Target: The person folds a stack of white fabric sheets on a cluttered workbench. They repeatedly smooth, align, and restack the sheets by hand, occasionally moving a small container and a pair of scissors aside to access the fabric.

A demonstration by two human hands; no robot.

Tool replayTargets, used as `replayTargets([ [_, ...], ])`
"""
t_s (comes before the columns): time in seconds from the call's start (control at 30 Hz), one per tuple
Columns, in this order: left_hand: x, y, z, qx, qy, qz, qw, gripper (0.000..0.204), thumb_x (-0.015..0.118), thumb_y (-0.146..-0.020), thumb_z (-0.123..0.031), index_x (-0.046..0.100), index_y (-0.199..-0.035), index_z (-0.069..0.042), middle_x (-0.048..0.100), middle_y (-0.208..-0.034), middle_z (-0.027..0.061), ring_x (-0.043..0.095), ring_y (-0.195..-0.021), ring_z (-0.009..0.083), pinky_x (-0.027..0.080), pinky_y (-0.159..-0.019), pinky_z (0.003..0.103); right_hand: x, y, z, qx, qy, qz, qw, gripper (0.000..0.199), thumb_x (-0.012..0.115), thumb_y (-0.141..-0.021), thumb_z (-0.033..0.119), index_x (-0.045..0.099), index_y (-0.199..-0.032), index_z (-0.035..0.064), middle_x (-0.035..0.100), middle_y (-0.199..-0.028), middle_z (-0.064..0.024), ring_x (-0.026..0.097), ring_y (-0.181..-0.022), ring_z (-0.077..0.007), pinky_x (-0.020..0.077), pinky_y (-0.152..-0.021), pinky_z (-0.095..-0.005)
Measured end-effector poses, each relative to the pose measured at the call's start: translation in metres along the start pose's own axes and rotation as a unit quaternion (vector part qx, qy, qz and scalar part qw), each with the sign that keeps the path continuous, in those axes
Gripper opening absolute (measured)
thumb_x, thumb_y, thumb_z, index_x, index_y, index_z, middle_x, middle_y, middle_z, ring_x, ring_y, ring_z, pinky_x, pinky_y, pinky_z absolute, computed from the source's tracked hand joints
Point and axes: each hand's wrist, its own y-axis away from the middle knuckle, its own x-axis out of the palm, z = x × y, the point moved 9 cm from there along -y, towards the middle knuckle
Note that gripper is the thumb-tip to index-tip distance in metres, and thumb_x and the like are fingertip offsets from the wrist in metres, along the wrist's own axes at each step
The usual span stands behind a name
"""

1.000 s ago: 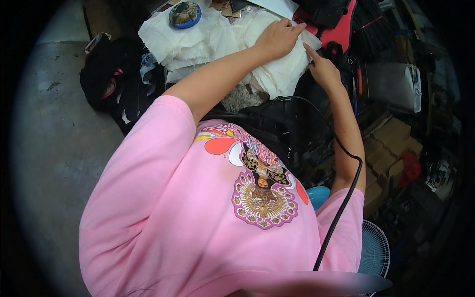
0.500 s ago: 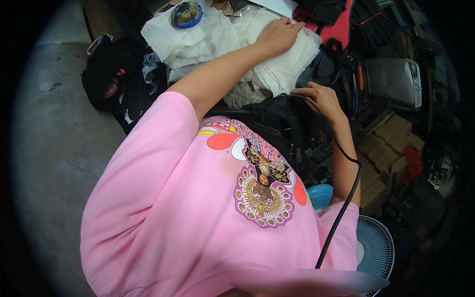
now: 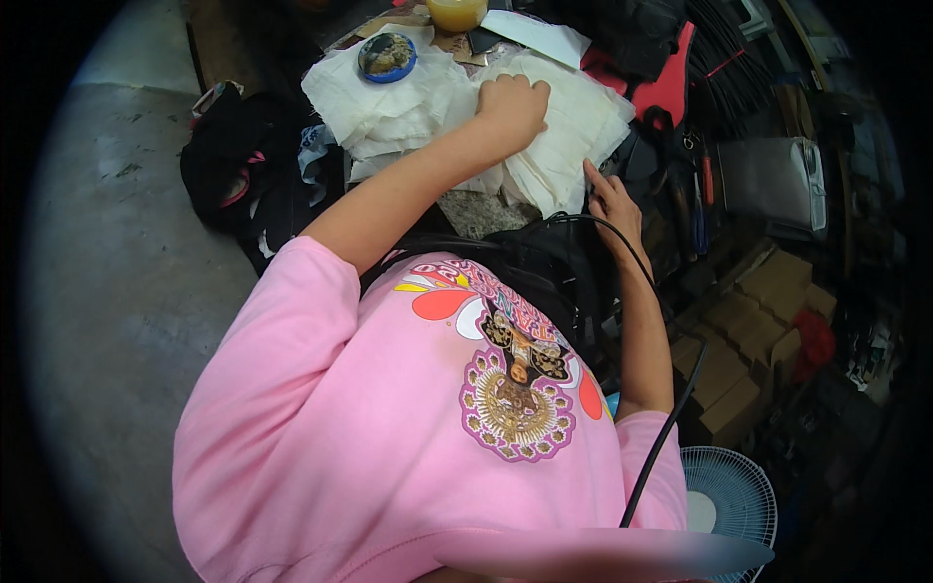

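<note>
A heap of white cloth [image 3: 408, 102] lies spread on the surface in front of me. My left hand [image 3: 510, 102] rests on top of it with the fingers curled into the fabric. My right hand [image 3: 612, 199] is lower and to the right, at the heap's near right edge, with its fingers apart and the index finger touching the cloth's border. A black bag [image 3: 544, 277] sits between my arms, close to my pink shirt. A black cable [image 3: 671, 428] runs along my right forearm.
A round blue tin [image 3: 387, 56] sits on the cloth's far left, with a yellow jar [image 3: 457, 12] behind it. A red object [image 3: 671, 87], a grey case [image 3: 773, 180], cardboard boxes [image 3: 758, 330] and a fan [image 3: 729, 496] fill the right. Dark clothing [image 3: 233, 180] lies left on the concrete floor.
My right hand has dropped from beside the red object to the near right edge of the cloth. My left hand has shifted slightly and curled its fingers.
</note>
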Motion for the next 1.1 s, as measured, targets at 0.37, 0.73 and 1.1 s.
replayTargets([
  [0.37,-0.053,0.004,-0.007,0.069,0.241,-0.175,0.952,0.034,0.060,-0.079,-0.004,0.062,-0.112,-0.008,0.065,-0.082,0.0111,0.064,-0.081,0.0282,0.051,-0.073,0.041,0.003,-0.001,-0.005,0.009,-0.012,-0.003,1.000,0.063,0.056,-0.086,0.005,0.052,-0.143,0.0322,0.053,-0.089,-0.0081,0.061,-0.079,-0.0255,0.0495,-0.075,-0.0359],
  [0.73,-0.095,0.021,0.065,-0.006,0.676,-0.084,0.732,0.046,0.052,-0.077,0.008,0.062,-0.120,-0.004,0.058,-0.102,0.0015,0.055,-0.092,0.0059,0.047,-0.082,0.020,0.002,-0.003,-0.009,0.011,-0.038,0.020,0.999,0.064,0.056,-0.087,0.003,0.051,-0.144,0.0324,0.052,-0.087,-0.0085,0.059,-0.077,-0.0250,0.0492,-0.075,-0.0350],
  [1.1,-0.055,0.047,0.078,-0.094,0.772,-0.019,0.629,0.050,0.046,-0.079,0.011,0.054,-0.127,-0.002,0.064,-0.119,0.0109,0.061,-0.110,0.0145,0.049,-0.095,0.026,-0.019,-0.014,-0.012,0.006,-0.197,-0.009,0.980,0.043,0.060,-0.088,0.000,0.065,-0.129,0.0108,0.049,-0.081,-0.0018,0.051,-0.072,-0.0101,0.0449,-0.067,-0.0243],
])
